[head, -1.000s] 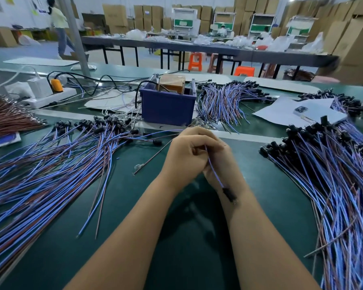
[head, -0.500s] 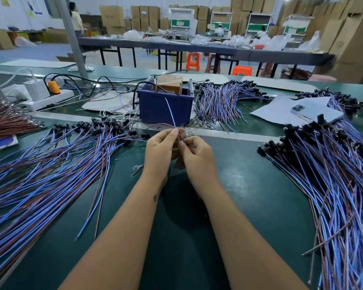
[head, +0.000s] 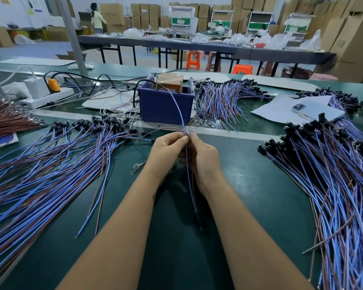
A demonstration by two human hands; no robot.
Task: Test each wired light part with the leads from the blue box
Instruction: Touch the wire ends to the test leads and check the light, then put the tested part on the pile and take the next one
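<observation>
Both the left hand [head: 166, 150] and right hand [head: 203, 158] are clenched on a blue wire [head: 179, 114]; wire heaps [head: 50, 164] are spread at 9 and 3 o'clock, the blue box [head: 166, 105] at 12.

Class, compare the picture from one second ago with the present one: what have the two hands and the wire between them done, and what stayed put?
Both hands, left hand and right hand, moved forward toward the dark blue plastic box. The thin blue wire, earlier hanging toward the wrists with its black end low, now also rises from the pinching fingertips toward the box. The blue and brown wire piles stayed.
</observation>
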